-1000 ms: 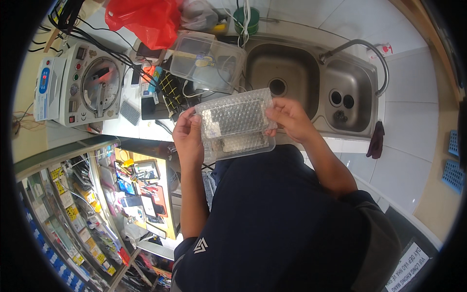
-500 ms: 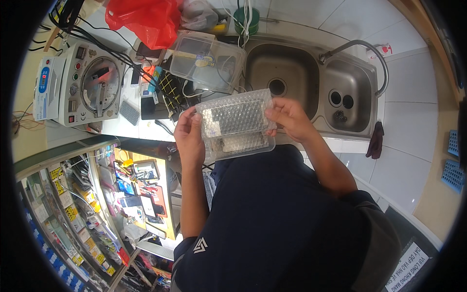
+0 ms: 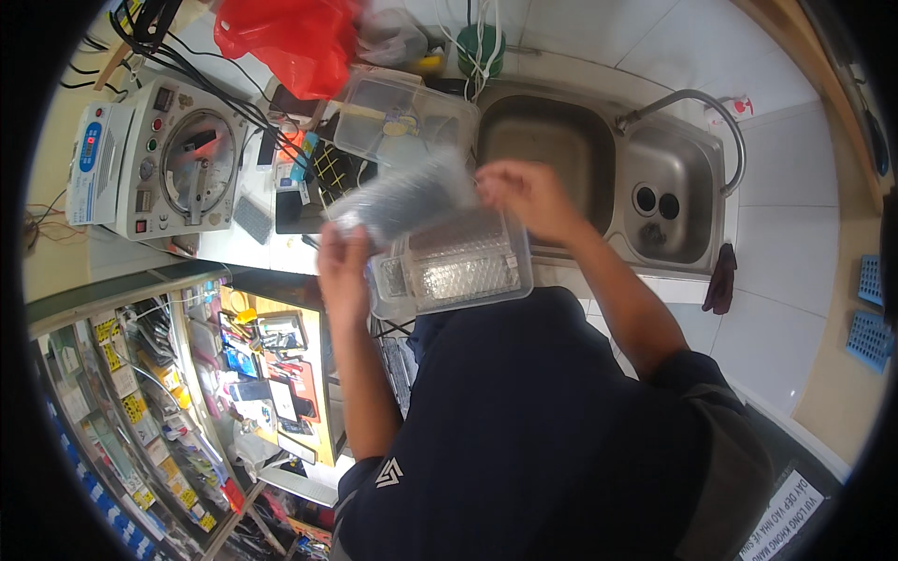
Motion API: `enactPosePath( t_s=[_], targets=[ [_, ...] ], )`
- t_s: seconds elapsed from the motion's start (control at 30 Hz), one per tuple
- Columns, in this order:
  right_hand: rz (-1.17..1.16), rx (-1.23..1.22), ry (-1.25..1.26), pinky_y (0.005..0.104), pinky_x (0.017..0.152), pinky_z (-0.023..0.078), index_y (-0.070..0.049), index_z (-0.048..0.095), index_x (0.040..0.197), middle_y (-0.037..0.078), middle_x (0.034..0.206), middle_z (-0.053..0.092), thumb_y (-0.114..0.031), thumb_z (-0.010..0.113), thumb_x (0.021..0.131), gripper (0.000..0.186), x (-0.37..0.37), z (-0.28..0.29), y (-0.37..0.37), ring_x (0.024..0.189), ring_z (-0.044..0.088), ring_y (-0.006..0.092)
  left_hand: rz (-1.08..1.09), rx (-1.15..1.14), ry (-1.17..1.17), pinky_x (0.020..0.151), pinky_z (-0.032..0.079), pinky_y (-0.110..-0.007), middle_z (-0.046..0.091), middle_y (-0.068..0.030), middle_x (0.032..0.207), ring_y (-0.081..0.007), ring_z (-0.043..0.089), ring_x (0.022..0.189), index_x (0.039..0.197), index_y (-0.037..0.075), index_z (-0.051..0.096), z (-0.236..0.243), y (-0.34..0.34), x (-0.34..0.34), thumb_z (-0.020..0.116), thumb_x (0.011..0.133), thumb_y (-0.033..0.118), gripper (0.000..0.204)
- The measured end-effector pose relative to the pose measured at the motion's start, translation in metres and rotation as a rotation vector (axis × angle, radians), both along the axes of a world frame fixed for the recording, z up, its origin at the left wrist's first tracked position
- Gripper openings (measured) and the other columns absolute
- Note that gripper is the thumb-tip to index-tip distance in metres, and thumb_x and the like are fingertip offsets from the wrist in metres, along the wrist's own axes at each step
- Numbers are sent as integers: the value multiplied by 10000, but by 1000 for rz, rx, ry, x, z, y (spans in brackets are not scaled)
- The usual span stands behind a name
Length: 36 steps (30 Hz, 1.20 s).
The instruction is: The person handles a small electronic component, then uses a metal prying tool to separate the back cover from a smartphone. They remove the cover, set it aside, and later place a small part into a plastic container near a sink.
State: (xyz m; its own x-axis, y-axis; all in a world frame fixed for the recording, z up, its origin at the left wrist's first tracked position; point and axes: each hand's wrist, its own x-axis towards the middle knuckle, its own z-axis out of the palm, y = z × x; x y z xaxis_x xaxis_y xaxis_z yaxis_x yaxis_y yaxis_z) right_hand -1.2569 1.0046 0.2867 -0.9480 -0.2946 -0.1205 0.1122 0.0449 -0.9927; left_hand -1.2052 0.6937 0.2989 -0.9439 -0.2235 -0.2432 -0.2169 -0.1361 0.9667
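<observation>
A flat package in bubble wrap (image 3: 407,201), blurred by motion, is held tilted in front of me, its right end higher than its left. My left hand (image 3: 344,276) pinches its lower left corner. At its upper right end are the bent, closed fingers of my right hand (image 3: 528,198), seemingly gripping the edge, though the blur hides the exact contact. Below the package, close to my body, sits a clear plastic container (image 3: 524,271). Another bubble-wrapped package (image 3: 468,279) lies inside it.
A second clear plastic box (image 3: 360,131) stands on the cluttered counter beside a double steel sink (image 3: 608,140) with a curved tap (image 3: 739,122). A white machine with a round window (image 3: 140,178) is at left. Above hang a red plastic bag (image 3: 285,47) and black cables.
The package has moved up and left and tilted. More of the container and the wrapped package inside now shows. My left hand has lowered, and my right hand has shifted slightly left and up.
</observation>
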Motion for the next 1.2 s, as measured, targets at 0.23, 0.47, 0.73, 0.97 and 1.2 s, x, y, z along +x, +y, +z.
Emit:
enactPosePath(
  t_s=[0.23,0.47,0.73,0.97,1.2],
  targets=[
    [-476,906,284,387,906,585,9,668,1320,212,1166,763,-397,785,942,568,-122,-110,-23,1041,766,313,70,-484,299,1083,467,-364,678,-157,1317,-215,630,1226,1193,23,551,7,-74,-2,602,1035,-32,175],
    [-203,227,-49,381,796,552,-15,691,1187,157,1026,739,-306,730,997,349,-165,-108,-22,895,707,274,-197,-486,369,1206,363,-443,705,-166,1300,-314,555,1402,1120,50,556,-26,-72,-6,548,967,-96,212],
    [-453,677,1020,365,742,539,-3,680,1138,128,924,702,-71,681,988,165,-84,53,30,798,672,272,-366,-255,81,737,674,-341,643,-144,1159,-189,686,1055,1308,-1,481,-64,-31,-99,564,982,-40,338],
    [-529,57,336,264,722,515,-2,652,1250,73,961,741,-139,671,1062,233,3,71,62,788,638,118,-388,-1003,78,765,642,-364,707,-175,1149,-247,740,1022,1412,-29,542,-115,-22,-179,621,987,82,446],
    [-745,12,119,243,697,494,3,644,1316,71,923,741,-182,656,1081,299,35,32,93,754,611,85,-382,-686,45,901,562,-394,746,-181,1116,-299,741,1028,1234,-17,703,-18,-16,-63,639,1001,124,280]
  ],
)
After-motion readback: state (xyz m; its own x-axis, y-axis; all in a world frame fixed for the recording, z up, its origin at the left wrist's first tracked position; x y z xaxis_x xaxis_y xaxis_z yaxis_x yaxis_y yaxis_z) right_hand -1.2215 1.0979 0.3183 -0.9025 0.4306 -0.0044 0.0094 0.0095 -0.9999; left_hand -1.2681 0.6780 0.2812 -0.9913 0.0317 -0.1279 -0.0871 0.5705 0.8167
